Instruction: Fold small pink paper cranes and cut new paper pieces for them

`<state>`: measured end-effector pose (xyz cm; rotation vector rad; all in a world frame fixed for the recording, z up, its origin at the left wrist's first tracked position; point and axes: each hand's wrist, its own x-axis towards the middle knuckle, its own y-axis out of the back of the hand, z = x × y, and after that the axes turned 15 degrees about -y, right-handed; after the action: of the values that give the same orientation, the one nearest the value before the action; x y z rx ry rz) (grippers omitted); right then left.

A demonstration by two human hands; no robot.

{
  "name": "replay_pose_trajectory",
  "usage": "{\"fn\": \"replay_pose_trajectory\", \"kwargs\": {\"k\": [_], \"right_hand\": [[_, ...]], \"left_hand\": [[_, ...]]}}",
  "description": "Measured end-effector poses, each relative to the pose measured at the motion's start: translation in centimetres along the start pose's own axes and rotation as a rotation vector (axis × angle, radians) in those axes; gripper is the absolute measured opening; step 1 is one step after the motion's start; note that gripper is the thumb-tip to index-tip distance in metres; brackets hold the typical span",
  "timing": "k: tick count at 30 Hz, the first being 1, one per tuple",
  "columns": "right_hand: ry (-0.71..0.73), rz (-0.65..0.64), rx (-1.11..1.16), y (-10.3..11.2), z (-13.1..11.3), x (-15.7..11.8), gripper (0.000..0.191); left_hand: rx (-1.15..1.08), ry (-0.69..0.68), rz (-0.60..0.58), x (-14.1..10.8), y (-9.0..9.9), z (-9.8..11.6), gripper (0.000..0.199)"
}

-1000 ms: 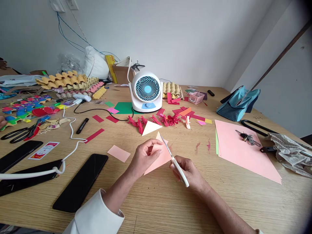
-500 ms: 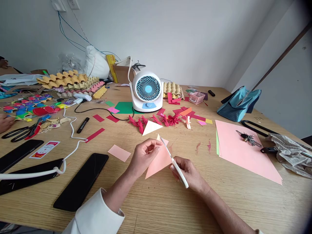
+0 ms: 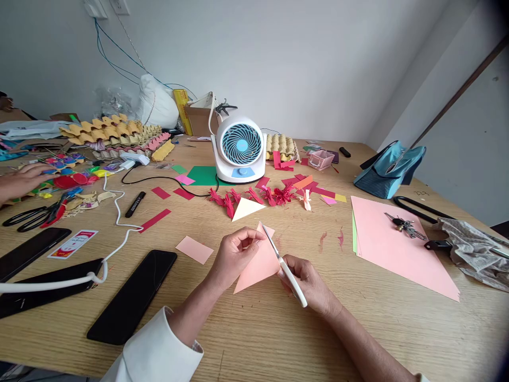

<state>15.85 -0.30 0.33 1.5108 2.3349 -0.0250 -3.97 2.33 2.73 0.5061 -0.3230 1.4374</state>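
In the head view, with twelve o'clock straight ahead of me, my left hand (image 3: 237, 257) pinches the pale pink, angular piece of paper (image 3: 256, 270) between thumb and fingers. I have it by its upper left part, so most of the sheet shows to the right of and below my fingertips. One corner points towards twelve, another towards seven. My right hand (image 3: 307, 281) comes in from four o'clock, its fingers closed round the white-handled metal scissors (image 3: 293, 284). The blades aim at eleven and lie along the paper's right side, with pink showing on both sides of them; I cannot tell how far they are parted.

A cream paper triangle (image 3: 247, 209) lies just beyond the paper at twelve, and past it a row of crumpled red paper pieces (image 3: 284, 196) sits before the round white-and-blue fan (image 3: 240, 148). At nine, near my left hand, is a small pale pink paper rectangle (image 3: 194, 250); between eight and nine lies a flat black phone (image 3: 132, 297). Wood-grained tabletop (image 3: 254, 339) stretches between my forearms at six, and again at three, as far as the near edge of the large pink paper stack (image 3: 382, 249). The table's front edge shows towards eight, beyond the phone. Another person's hand (image 3: 24, 180) reaches in towards ten, well apart from mine.
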Motion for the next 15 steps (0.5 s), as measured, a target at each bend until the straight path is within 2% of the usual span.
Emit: {"fn": "replay_pose_trajectory", "kwargs": {"k": [15], "right_hand": [[0.003, 0.009, 0.003, 0.03, 0.03, 0.0, 0.045]], "left_hand": [[-0.02, 0.013, 0.006, 0.01, -0.08, 0.03, 0.013]]}}
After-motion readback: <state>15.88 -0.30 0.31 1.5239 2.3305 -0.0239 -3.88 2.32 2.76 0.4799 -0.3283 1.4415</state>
